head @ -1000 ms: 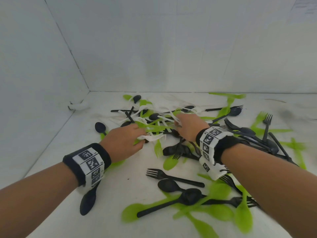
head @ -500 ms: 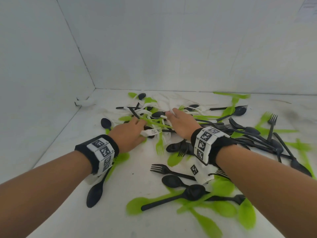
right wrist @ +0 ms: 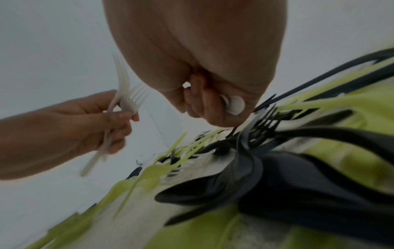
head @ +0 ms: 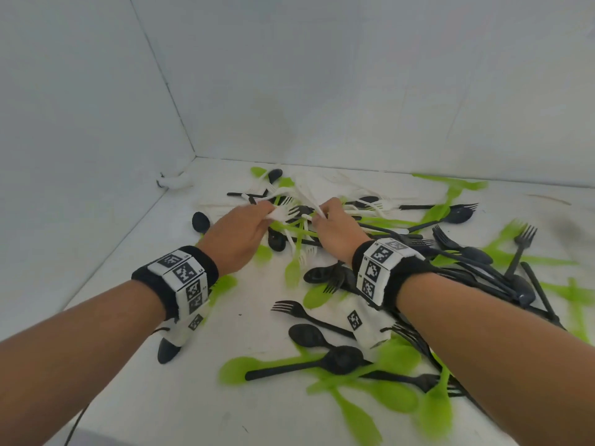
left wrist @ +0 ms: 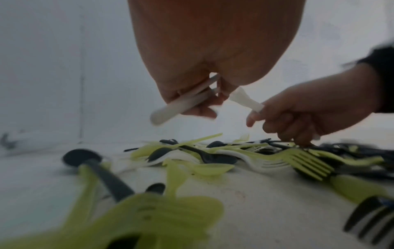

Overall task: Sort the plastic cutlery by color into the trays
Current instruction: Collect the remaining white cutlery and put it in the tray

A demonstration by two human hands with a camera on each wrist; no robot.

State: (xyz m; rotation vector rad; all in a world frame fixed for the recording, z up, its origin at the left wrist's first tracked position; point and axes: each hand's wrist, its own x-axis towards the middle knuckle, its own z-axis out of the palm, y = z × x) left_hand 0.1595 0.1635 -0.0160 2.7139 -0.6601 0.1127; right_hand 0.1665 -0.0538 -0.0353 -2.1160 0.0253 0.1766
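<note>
Well, hardly begun. No trays in sight in any view, so nothing sorted into one, as far as can be seen. Almost all left to do: green, black and white mixed in one pile [head: 299, 239] on the table [head: 193, 365]. In the head view, white mostly at 12 o'clock of the pile, black [head: 476, 255] at 3 o'clock, green [head: 396, 394] at 5 and 6 o'clock, with plenty lying crossed over each other.

Picking out white first, by the look of it. Left hand [head: 236, 239] curled round a small bunch of white forks [left wrist: 181, 102], held up clear of the pile. Right hand [head: 335, 235] just beside it, at 3 o'clock of it, fingers bent and pinching one white piece [right wrist: 234, 104]. Fork or spoon, cannot tell.

From the head view: only the backs of both hands, with the grip hidden, but the whole mess in plain sight.

From the left wrist view: handles of the white forks poking out under the left fingers, down toward 7 o'clock, and the right fingertips nipping the white piece close by.

From the right wrist view: fork tines standing up toward 12 o'clock out of the left hand, at least two forks, and a round white end tucked inside the right hand. Also there: the lower right fingers very close to black forks in the pile. Touching or not, too blurry to tell.
</note>
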